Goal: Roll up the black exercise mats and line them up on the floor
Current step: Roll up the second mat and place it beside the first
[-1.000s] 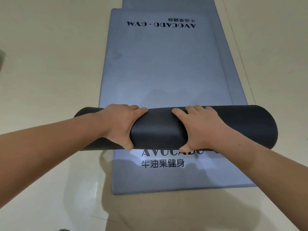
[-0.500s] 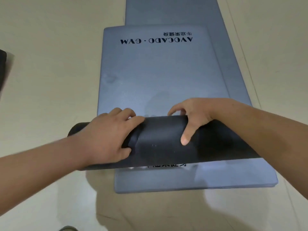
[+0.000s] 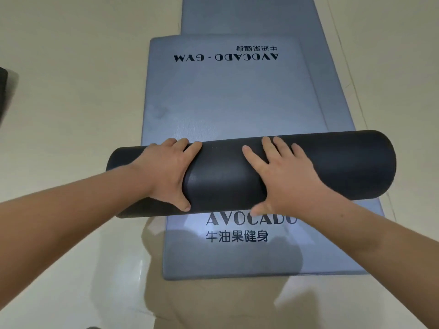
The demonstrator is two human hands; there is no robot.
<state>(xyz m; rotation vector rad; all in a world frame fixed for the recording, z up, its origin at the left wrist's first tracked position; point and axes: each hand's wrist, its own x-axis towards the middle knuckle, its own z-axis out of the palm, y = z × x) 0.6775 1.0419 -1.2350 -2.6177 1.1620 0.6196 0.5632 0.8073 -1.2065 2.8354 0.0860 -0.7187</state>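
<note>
Across the middle of my view, the rolled black mat (image 3: 225, 176) lies crosswise on a grey mat (image 3: 232, 103) spread flat on the floor (image 3: 71, 91). Both ends of the roll reach past the grey mat's long edges, and its right end sits a little farther from me than its left. My left hand (image 3: 166, 172) grips the roll left of its middle: the fingers (image 3: 193, 148) lie close together, curved over the top, and the thumb hooks the near side. My right hand (image 3: 282, 176) presses on the top right of the middle, its fingers (image 3: 268, 148) straight and spread, the thumb down the near face. "AVOCADO" shows in print just below the roll, and "AVOCADO · GYM" reads upside down at the far end. A second grey mat (image 3: 237, 13) lies under the first, sticking out beyond it at the far end and along the right. A dark object (image 3: 2, 91) is cut off at the left edge; I cannot tell what it is.
</note>
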